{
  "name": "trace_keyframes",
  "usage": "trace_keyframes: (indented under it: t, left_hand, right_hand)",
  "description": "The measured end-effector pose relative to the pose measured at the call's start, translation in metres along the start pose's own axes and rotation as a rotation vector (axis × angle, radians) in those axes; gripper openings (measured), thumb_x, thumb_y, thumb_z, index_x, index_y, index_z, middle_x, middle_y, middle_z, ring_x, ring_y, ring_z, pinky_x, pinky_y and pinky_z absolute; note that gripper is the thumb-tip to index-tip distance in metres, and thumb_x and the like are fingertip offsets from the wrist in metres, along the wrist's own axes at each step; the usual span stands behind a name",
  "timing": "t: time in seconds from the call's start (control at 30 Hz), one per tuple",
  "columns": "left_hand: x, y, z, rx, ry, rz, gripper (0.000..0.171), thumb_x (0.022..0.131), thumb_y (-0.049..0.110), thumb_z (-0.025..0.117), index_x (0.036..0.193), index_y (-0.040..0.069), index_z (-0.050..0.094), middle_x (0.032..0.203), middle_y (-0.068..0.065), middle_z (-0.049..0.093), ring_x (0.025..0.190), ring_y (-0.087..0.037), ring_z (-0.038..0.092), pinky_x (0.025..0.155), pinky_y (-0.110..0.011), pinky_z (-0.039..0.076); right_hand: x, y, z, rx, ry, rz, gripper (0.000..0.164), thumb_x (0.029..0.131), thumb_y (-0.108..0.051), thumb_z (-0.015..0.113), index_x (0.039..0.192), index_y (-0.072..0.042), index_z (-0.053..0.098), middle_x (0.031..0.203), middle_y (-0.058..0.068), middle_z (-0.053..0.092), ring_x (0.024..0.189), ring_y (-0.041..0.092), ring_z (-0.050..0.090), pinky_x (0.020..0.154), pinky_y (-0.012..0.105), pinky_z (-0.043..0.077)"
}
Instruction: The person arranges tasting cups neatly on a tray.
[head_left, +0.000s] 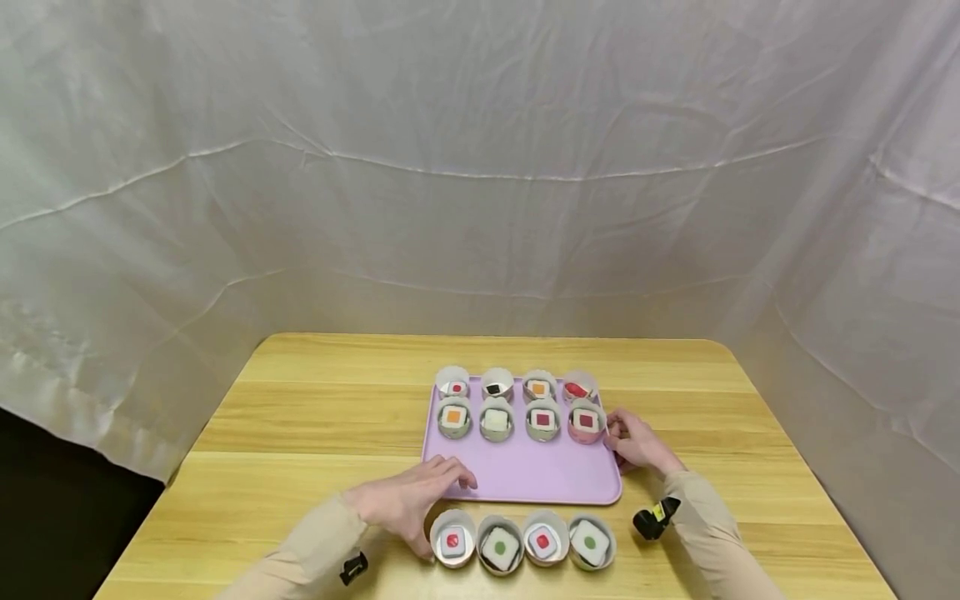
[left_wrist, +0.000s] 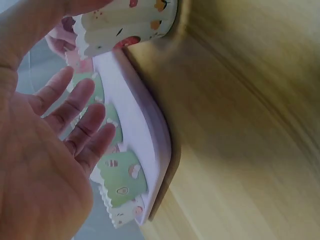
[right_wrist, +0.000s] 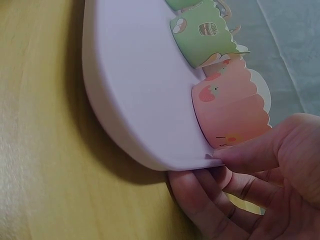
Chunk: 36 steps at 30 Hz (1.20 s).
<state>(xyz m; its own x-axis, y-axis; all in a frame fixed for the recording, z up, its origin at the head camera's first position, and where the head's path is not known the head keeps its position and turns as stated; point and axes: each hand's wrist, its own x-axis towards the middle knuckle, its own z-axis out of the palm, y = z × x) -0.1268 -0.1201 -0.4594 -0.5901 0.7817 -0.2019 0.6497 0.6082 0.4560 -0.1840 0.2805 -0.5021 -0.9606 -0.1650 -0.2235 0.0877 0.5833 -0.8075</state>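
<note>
My right hand (head_left: 636, 440) holds the right edge of a lilac tray (head_left: 536, 471). In the right wrist view, the thumb lies on the rim and the fingers curl underneath, close to a pink scalloped paper cup (right_wrist: 230, 107). Over the tray's front left corner, my left hand (head_left: 408, 500) is spread with relaxed fingers. Its thumb points down beside the leftmost front paper cup (head_left: 441, 557), which holds a pale square with a red centre. The left wrist view shows that white, fruit-printed cup (left_wrist: 132, 25) near the thumb; whether they touch, I cannot tell.
Two rows of paper cups with small square pieces fill the tray's back half, among them a green cup (head_left: 453, 430). Several more cups stand in a row on the wooden table (head_left: 322, 417) before the tray, ending with the rightmost cup (head_left: 592, 564). A pale curtain (head_left: 480, 225) surrounds the table.
</note>
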Motion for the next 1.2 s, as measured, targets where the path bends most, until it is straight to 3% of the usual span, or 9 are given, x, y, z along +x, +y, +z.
trace_keyframes:
  t: [0.37, 0.87, 1.2]
  left_hand:
    - [0.002, 0.006, 0.011, 0.08, 0.026, 0.035, 0.087, 0.055, 0.034, 0.097, 0.129, 0.024, 0.052, 0.113, 0.016, 0.056, 0.102, 0.003, 0.046, 0.097, -0.017, 0.046]
    - [0.005, 0.014, 0.025, 0.254, 0.069, 0.086, 0.082, 0.063, 0.044, 0.092, 0.132, 0.018, 0.054, 0.126, 0.012, 0.061, 0.1, 0.001, 0.051, 0.09, -0.015, 0.049]
    - [0.005, 0.014, 0.028, 0.193, 0.072, 0.076, 0.078, 0.064, 0.036, 0.092, 0.128, 0.017, 0.052, 0.116, 0.008, 0.062, 0.098, 0.003, 0.054, 0.087, -0.013, 0.051]
  right_hand:
    - [-0.001, -0.001, 0.001, 0.004, 0.005, 0.007, 0.028, 0.094, 0.0, 0.055, 0.119, 0.009, 0.048, 0.088, 0.011, 0.053, 0.062, 0.018, 0.06, 0.051, 0.035, 0.058]
    - [-0.001, -0.002, 0.002, 0.013, 0.007, 0.005, 0.028, 0.093, 0.001, 0.055, 0.119, 0.009, 0.047, 0.086, 0.011, 0.053, 0.061, 0.018, 0.059, 0.05, 0.034, 0.058]
    - [-0.002, -0.003, 0.002, 0.026, 0.01, 0.008, 0.028, 0.094, 0.001, 0.055, 0.119, 0.009, 0.047, 0.086, 0.01, 0.052, 0.061, 0.018, 0.059, 0.05, 0.034, 0.058]
